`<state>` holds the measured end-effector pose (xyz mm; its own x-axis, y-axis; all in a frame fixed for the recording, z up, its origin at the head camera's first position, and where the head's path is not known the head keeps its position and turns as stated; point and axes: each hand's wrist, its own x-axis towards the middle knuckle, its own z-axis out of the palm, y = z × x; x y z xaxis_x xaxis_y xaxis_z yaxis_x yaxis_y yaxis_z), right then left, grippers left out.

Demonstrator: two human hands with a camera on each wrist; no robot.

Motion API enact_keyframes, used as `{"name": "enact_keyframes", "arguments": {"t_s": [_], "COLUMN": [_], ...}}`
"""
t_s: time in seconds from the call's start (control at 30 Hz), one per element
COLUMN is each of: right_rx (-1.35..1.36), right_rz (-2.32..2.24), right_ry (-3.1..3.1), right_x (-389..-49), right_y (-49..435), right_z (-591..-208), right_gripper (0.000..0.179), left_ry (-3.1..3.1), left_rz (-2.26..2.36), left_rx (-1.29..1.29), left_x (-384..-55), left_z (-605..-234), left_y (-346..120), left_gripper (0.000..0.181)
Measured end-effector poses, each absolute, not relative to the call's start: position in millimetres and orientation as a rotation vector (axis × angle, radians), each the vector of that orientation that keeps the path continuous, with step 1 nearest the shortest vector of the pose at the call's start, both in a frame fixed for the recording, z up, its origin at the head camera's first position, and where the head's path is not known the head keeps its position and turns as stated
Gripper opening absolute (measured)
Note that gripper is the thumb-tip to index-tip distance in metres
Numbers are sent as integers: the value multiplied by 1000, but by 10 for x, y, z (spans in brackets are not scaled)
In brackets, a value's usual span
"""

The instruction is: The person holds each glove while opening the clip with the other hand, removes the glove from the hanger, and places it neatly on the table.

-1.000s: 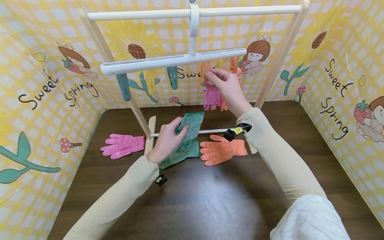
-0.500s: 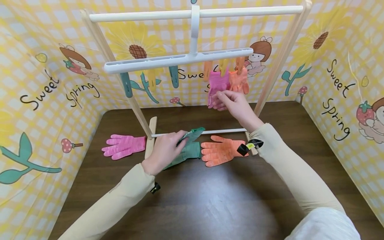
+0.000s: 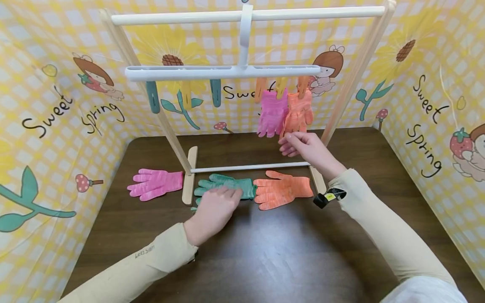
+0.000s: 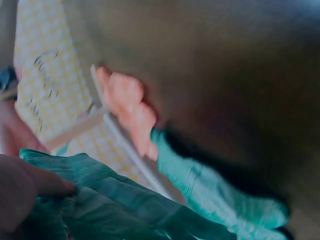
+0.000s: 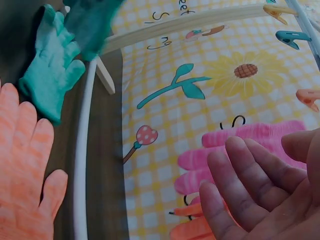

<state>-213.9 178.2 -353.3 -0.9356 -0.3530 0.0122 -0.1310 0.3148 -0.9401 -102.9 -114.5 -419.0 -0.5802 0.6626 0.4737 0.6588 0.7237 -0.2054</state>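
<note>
My left hand (image 3: 216,210) is low over the table, pinching a green glove (image 4: 130,205) by thumb and fingers; in the head view the hand mostly hides it. Beneath lies another green glove (image 3: 242,184), flat on the table. My right hand (image 3: 312,150) is in the air with fingers loosely bent and nothing in them, by the lower end of a hanging orange glove (image 3: 298,111). Beside that one hangs a pink glove (image 3: 272,110). A yellow clothespin (image 3: 281,87) and an orange clothespin (image 3: 303,86) clip these two to the white hanger (image 3: 189,73).
The hanger hooks over the top bar of a wooden rack (image 3: 174,17). Unused pins hang from it: two teal, one yellow (image 3: 186,96), one orange (image 3: 260,89). A pink glove (image 3: 157,184) and an orange glove (image 3: 282,190) lie flat. Patterned cloth walls surround the table.
My left hand has lowered toward the table with the green glove. The right hand has come down from the orange clothespin, past the pink glove. The hanger has swung to nearly level.
</note>
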Motion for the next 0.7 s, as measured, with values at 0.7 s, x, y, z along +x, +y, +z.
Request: {"name": "enact_keyframes", "arguments": {"t_s": [0.7], "right_rx": [-344], "right_rz": [-1665], "right_ry": [2338], "right_x": [-2143], "right_y": [1926], "right_z": [-3717], "right_gripper": [41], "left_ry": [-2733], "left_rz": [177], "left_rx": [-1023], "left_x": [-707], "left_z": [-4668], "left_y": [-976], "left_gripper": [22]}}
